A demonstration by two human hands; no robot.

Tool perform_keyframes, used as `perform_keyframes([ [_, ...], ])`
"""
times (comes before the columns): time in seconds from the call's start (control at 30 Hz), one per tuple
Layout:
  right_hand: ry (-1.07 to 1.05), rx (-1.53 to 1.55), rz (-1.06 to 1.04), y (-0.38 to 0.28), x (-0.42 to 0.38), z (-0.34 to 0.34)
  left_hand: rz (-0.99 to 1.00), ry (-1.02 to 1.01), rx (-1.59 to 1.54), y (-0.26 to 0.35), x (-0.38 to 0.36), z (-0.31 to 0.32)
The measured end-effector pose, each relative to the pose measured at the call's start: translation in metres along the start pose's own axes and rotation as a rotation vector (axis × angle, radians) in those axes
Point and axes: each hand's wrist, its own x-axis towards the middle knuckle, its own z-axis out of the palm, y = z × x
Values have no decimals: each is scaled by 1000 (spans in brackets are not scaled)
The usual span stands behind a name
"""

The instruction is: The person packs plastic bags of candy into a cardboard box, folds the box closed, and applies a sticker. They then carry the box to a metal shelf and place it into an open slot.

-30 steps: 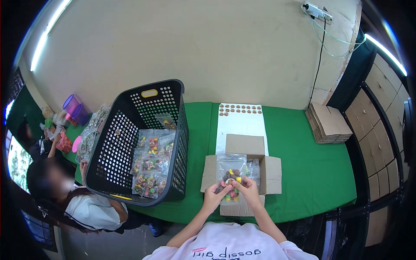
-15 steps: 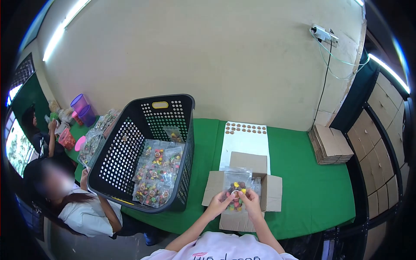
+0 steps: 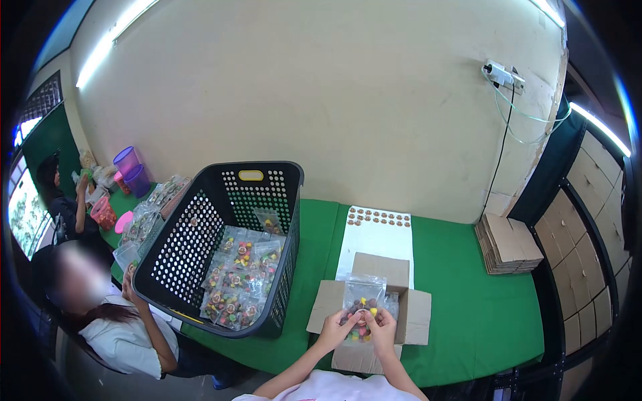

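L hand (image 3: 334, 329) & R hand (image 3: 383, 329) both pinching round sticker (image 3: 362, 315) on candy bag (image 3: 364, 294), held over open box (image 3: 416, 317). Basket (image 3: 278, 309) w/ more bags on left; flat cartons (image 3: 511, 239) at far right.

both hands (image 3: 360, 327) together, forearms angled inward
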Motion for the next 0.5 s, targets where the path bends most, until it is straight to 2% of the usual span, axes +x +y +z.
perform_keyframes([
  [0.17, 10, 6, -27, -3, 7, -4, -181, -46, -99, 10, 1, -1],
  [0.27, -12, -8, -17, 1, 10, -10, -63, 5, -81, -19, 7, 3],
  [0.5, -96, 27, 34, 0, 9, -10, -49, 24, 210, -15, 17, 1],
])
